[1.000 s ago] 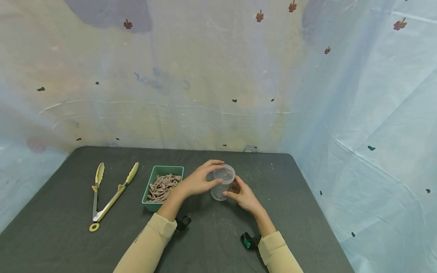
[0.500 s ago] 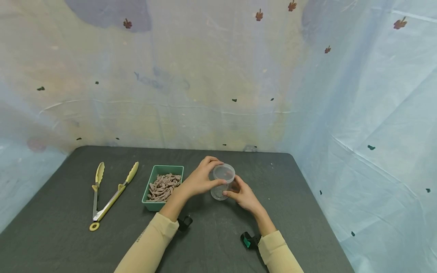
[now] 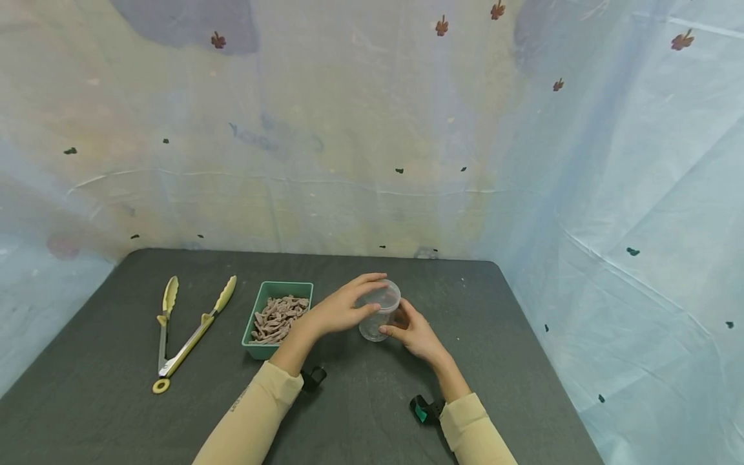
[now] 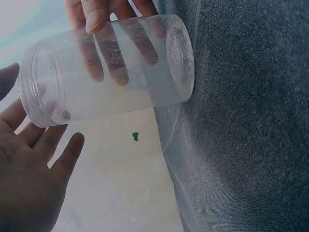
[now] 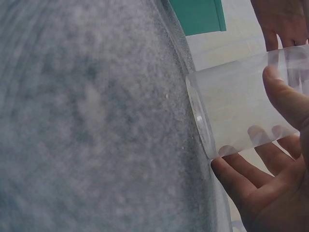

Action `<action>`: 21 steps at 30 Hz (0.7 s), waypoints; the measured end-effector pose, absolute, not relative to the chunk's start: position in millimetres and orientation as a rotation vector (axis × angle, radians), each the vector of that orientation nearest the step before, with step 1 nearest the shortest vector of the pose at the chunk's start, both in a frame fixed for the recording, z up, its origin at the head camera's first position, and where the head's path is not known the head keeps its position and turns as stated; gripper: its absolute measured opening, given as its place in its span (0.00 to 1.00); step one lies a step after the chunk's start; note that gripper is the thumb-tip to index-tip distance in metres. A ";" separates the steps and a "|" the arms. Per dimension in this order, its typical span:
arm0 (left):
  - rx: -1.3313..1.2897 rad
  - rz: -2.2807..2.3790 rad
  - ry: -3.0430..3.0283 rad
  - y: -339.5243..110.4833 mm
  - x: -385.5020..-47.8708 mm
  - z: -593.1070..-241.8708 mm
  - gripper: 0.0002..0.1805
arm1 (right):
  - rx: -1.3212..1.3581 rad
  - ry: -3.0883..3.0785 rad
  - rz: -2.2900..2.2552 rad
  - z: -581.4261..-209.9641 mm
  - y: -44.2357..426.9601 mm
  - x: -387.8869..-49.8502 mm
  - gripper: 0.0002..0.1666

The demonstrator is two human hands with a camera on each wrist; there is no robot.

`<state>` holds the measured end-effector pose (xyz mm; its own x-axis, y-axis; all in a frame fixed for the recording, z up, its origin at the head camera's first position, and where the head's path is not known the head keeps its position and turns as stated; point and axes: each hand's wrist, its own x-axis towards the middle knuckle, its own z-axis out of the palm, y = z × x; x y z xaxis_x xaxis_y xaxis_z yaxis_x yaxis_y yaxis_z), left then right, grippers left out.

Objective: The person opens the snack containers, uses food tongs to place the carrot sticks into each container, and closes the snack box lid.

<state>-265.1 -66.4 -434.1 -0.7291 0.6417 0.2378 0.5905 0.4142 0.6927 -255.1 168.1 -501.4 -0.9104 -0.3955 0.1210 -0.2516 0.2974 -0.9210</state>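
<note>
A clear plastic jar stands upright on the dark table, with a translucent lid on its top. My left hand holds the lid from the left, thumb on the near side and fingers reaching round the far side. In the left wrist view the little finger stands off the jar. My right hand grips the lower body from the right, its thumb in front and the other fingers behind, seen through the clear wall in the left wrist view. Nothing shows inside the jar.
Left of the jar sits a green tray filled with brownish-grey strip-like pieces. Farther left lie spread tongs with yellow tips. A plastic sheet hangs behind the dark table and along its right side.
My left hand turned around the lid, fingers drawing back half a second ago, then reaching forward again now. The right hand and jar stay in place.
</note>
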 end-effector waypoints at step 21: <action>1.029 1.221 2.746 -63.9 -267.9 -443.6 0.35 | -0.614 2.387 -1.703 -500.4 167.7 -254.7 0.46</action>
